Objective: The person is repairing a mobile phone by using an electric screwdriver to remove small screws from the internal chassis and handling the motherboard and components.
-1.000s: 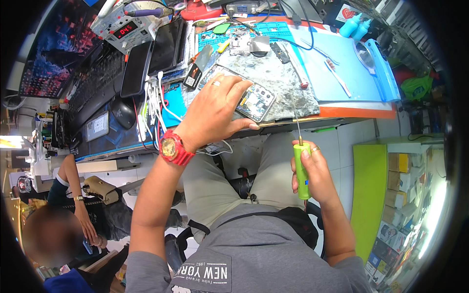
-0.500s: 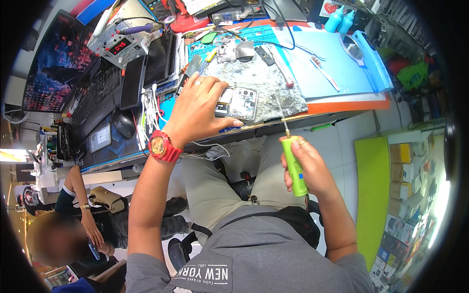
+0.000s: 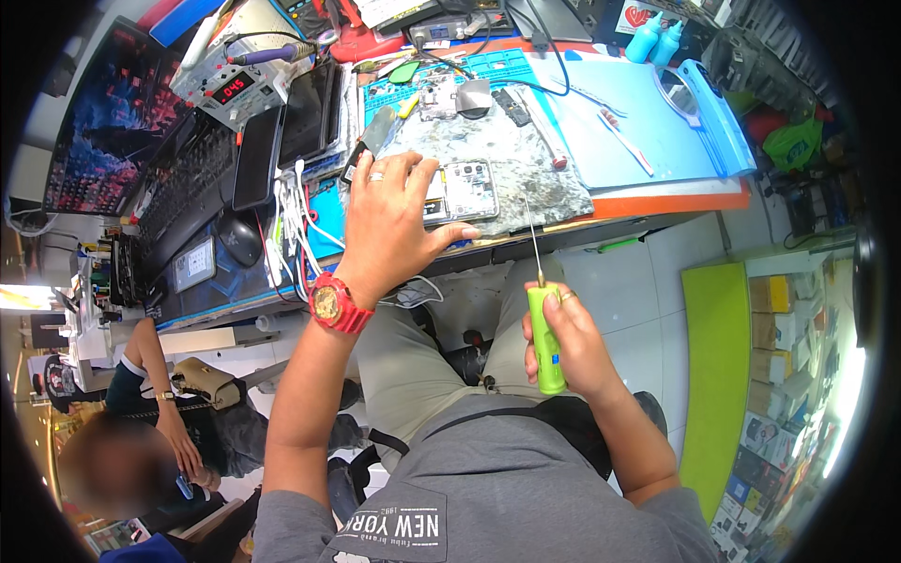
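Note:
A phone with its back cover off point(image 3: 472, 190) lies on the grey, stained work mat point(image 3: 526, 174) near the bench's front edge. My left hand point(image 3: 389, 211), a red watch on its wrist, rests over the phone's left part, with fingers stretched and thumb apart along the near edge. That part of the phone is hidden under the hand. My right hand point(image 3: 572, 342) is wrapped round the green handle of a screwdriver point(image 3: 546, 352), held in front of the bench. Its thin shaft points up toward the mat, right of the phone and apart from it.
A flat metal blade tool point(image 3: 378, 129) lies beyond my left hand. White cables point(image 3: 298, 211), a dark phone point(image 3: 256, 158) and a keyboard point(image 3: 188, 174) are to the left. A light-blue mat point(image 3: 601, 141) lies right. Another person point(image 3: 141, 441) sits at the lower left.
My left hand has shifted slightly right and nearer to me over the phone. My right hand has brought the screwdriver left and a little closer to me, with its shaft still pointing up.

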`<action>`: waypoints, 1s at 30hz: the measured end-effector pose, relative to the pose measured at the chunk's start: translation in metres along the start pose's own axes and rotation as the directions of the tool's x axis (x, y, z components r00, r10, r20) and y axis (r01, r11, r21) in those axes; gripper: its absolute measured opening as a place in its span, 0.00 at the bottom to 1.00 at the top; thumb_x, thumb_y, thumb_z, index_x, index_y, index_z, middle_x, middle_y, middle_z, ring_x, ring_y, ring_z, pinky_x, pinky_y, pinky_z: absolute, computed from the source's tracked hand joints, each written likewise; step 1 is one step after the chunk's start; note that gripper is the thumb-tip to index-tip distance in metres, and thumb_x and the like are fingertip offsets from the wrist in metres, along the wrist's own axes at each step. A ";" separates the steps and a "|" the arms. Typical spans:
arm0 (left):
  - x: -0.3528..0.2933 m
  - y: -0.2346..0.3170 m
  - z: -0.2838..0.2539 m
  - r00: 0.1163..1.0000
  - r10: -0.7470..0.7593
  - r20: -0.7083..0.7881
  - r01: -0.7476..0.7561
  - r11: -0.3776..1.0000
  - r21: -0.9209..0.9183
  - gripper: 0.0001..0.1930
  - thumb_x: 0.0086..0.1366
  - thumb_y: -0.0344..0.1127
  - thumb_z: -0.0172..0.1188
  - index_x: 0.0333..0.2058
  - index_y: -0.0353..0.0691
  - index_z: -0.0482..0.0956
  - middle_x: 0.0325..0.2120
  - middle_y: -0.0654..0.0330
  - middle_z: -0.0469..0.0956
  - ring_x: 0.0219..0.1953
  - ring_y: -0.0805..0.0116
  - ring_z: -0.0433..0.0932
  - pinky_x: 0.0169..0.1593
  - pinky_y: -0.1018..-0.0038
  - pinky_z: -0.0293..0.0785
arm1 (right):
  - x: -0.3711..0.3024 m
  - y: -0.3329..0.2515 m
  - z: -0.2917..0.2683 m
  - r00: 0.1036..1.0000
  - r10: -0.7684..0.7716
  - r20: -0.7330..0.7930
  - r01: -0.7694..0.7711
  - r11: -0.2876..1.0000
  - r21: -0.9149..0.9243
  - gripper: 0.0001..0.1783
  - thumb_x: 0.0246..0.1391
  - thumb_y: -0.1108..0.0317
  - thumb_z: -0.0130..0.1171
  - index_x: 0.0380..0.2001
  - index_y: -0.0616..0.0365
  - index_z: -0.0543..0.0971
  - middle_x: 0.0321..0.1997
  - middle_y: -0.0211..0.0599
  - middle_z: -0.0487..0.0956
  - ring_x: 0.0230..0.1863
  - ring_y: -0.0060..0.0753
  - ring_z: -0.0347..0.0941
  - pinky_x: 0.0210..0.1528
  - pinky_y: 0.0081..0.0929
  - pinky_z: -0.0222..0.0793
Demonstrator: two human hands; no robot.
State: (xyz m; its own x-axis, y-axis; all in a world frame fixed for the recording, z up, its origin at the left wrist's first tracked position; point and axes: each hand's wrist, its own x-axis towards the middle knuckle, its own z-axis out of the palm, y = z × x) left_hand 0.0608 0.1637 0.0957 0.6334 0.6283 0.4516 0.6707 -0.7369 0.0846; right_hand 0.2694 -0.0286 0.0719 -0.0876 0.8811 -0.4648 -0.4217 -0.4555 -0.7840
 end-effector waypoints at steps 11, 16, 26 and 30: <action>-0.033 0.097 -0.013 0.895 -0.338 0.292 0.437 0.530 -0.727 0.14 0.72 0.39 0.63 0.45 0.32 0.82 0.35 0.56 0.81 0.38 0.65 0.80 0.43 0.68 0.76 | -0.025 0.000 0.013 0.995 -0.093 0.022 0.095 0.948 -0.304 0.26 0.74 0.56 0.51 0.65 0.61 0.64 0.38 0.34 0.75 0.25 0.22 0.73 0.29 0.23 0.72; -0.052 0.105 -0.013 0.697 -0.422 0.579 0.484 -0.318 -0.815 0.14 0.78 0.39 0.57 0.40 0.33 0.82 0.35 0.61 0.83 0.36 0.74 0.80 0.44 0.72 0.80 | -0.035 0.003 0.030 0.991 -0.089 0.098 0.118 0.928 -0.352 0.25 0.73 0.58 0.53 0.65 0.62 0.65 0.35 0.32 0.76 0.25 0.21 0.73 0.29 0.23 0.71; -0.056 0.068 -0.043 0.671 -0.718 0.186 -0.028 -0.275 -0.961 0.12 0.80 0.38 0.50 0.40 0.38 0.76 0.30 0.60 0.77 0.33 0.69 0.80 0.49 0.60 0.83 | -0.054 0.005 0.042 0.959 -0.119 0.256 0.270 0.654 -0.706 0.32 0.69 0.53 0.56 0.66 0.64 0.66 0.46 0.59 0.83 0.47 0.62 0.82 0.50 0.44 0.76; -0.051 0.017 -0.069 0.750 -0.661 -0.012 0.188 0.231 -0.955 0.14 0.81 0.38 0.49 0.42 0.36 0.80 0.33 0.59 0.83 0.40 0.69 0.83 0.53 0.63 0.81 | -0.055 0.048 0.022 0.970 -0.100 0.220 0.235 0.599 -0.765 0.30 0.69 0.54 0.56 0.65 0.63 0.66 0.44 0.58 0.83 0.44 0.58 0.82 0.48 0.43 0.76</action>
State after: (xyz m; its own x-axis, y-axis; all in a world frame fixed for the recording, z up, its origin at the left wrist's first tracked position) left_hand 0.0133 0.1019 0.1350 0.0267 0.9555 0.2939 -0.0950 -0.2902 0.9522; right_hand 0.2338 -0.0957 0.0689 -0.2416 0.9284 -0.2825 0.4174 -0.1633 -0.8939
